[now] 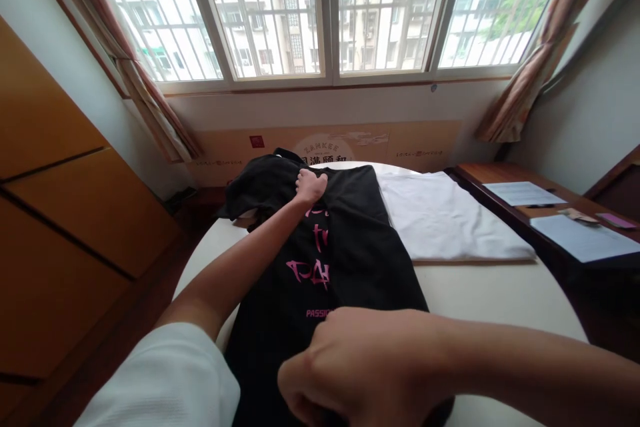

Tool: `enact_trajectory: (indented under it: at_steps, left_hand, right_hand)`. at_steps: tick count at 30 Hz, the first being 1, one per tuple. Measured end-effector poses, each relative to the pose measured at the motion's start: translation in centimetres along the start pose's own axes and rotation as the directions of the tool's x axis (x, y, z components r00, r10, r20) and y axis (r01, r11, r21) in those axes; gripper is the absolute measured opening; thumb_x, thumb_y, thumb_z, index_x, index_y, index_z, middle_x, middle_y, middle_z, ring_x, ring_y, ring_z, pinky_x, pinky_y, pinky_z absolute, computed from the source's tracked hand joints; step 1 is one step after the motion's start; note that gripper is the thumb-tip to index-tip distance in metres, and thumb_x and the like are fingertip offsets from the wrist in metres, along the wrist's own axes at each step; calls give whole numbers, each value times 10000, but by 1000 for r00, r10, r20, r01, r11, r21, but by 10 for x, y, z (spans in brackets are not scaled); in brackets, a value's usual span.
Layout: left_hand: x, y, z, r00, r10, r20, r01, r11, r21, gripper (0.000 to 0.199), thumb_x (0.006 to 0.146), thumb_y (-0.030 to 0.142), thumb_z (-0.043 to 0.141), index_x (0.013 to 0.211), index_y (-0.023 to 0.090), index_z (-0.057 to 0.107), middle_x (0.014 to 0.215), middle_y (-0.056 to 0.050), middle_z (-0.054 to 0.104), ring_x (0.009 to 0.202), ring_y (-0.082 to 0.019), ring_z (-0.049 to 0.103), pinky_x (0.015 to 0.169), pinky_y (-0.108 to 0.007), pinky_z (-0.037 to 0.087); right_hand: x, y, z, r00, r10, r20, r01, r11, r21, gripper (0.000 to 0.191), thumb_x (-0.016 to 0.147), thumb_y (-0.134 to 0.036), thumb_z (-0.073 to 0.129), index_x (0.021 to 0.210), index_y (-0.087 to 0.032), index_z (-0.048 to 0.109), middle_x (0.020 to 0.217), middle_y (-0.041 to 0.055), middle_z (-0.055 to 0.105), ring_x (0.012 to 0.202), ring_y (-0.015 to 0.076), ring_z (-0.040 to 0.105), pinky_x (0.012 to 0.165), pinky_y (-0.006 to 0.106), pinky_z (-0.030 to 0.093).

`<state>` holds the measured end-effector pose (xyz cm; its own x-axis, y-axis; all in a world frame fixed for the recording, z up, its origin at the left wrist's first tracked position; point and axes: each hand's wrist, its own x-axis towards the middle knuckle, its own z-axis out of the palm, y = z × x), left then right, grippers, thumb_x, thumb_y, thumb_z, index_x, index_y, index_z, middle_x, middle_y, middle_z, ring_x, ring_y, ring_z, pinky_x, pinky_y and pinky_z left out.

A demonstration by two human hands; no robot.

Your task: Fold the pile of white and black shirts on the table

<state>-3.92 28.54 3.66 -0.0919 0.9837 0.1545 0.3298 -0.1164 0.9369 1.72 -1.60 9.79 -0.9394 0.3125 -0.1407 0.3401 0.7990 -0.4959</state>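
A black T-shirt with pink lettering lies across the round white table. Its right side is folded over toward the middle and covers part of the print. At the far end, by the collar, my left hand is closed on the shirt's fabric. My right hand is closed low over the near end of the shirt; it hides the cloth under it, and its fingertips are mostly out of sight. The left sleeve of the shirt spreads toward the table's far left edge.
A folded white garment lies right of the shirt on the white table. Beyond it, a wooden desk holds paper sheets. An orange cabinet stands left, and a barred window is ahead.
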Motion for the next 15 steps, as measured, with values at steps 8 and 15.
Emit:
enact_trajectory:
  at_steps: [8, 15]
  left_hand:
    - [-133, 32, -33, 441, 468, 766, -773, 632, 60, 160, 958, 211, 550, 1080, 180, 650, 1111, -83, 688, 1029, -227, 661, 985, -353, 499]
    - [-192, 5, -49, 152, 433, 889, -850, 516, -106, 334, 982, 261, 604, 1279, 110, 628, 1267, -159, 630, 1088, -253, 663, 1002, -361, 524]
  right_hand:
    - [-4, 9, 42, 949, -96, -301, 17, 967, -256, 207, 992, -337, 613, 1122, -177, 631, 989, 44, 694, 897, 196, 613, 811, 302, 461]
    - [-104, 10, 130, 924, 189, -334, -302, 895, -329, 376, 1051, -250, 532, 679, -222, 485, 488, -69, 480, 393, 117, 337, 418, 330, 159]
